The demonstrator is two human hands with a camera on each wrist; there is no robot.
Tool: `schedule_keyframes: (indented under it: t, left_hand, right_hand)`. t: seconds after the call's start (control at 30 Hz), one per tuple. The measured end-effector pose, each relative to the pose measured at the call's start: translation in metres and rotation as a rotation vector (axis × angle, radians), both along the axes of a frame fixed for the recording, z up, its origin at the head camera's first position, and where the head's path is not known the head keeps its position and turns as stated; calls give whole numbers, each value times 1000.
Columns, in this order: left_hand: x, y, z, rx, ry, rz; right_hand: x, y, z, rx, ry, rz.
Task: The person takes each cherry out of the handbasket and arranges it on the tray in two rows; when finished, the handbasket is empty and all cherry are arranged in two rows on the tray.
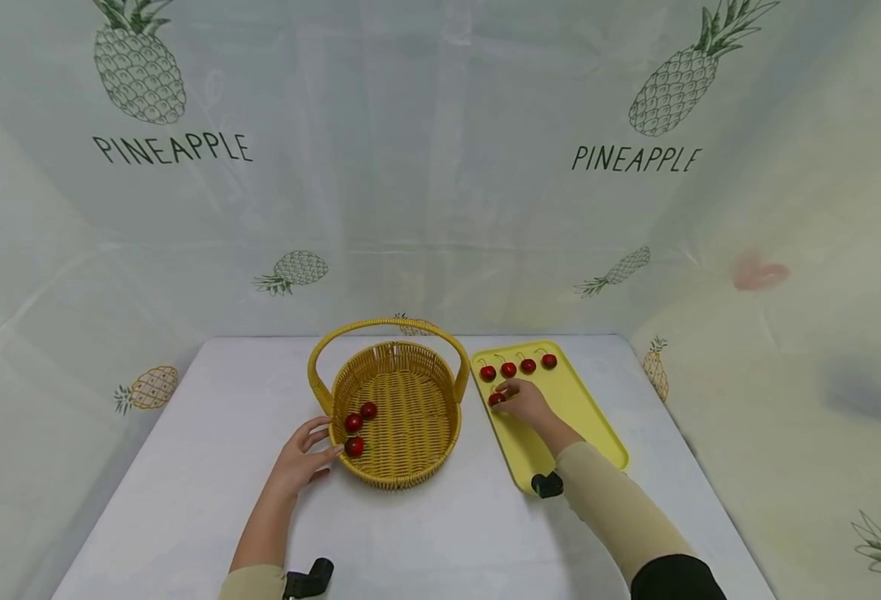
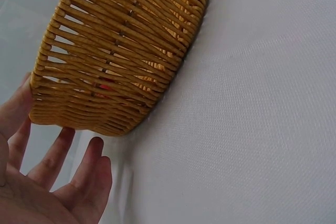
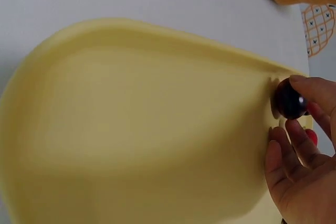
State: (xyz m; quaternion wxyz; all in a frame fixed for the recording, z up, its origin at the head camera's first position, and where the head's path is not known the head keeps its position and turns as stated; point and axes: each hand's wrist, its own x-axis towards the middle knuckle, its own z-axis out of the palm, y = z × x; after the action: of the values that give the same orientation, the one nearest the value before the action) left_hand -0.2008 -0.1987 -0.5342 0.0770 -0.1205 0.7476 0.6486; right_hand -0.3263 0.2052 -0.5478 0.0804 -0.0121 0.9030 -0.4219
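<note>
My left hand (image 1: 301, 458) rests at the left side of the yellow wicker basket (image 1: 440, 442). Its fingers are loosely spread against the rim and outer wall, as the left wrist view shows. Inside the basket, three dark red cherries with stems, one of them a cherry (image 1: 368, 410), lie near that hand. Over the left part of the yellow tray (image 1: 590, 433), my right hand (image 1: 526, 404) pinches a cherry (image 3: 290, 99) between thumb and fingers. Beyond it, several more cherries, including a cherry (image 1: 528, 366), form a row at the tray's far end.
The basket's tall arched handle (image 1: 387, 322) rises above its rim. Basket and tray stand side by side on a white tabletop (image 1: 425, 542). Behind the table hangs a pale curtain (image 1: 440, 183) printed with pineapples.
</note>
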Motion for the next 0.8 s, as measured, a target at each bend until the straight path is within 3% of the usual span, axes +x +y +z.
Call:
schedule_keyframes:
  t: [0.33, 0.6, 0.8]
  left_hand:
    - [1, 0, 0, -9, -3, -3]
    - [0, 0, 1, -4, -8, 0]
    - [1, 0, 1, -9, 1, -5]
  right_hand:
    - [15, 8, 15, -24, 18, 24]
    - [36, -5, 40, -86, 51, 182]
    - [48, -19, 53, -85, 43, 245]
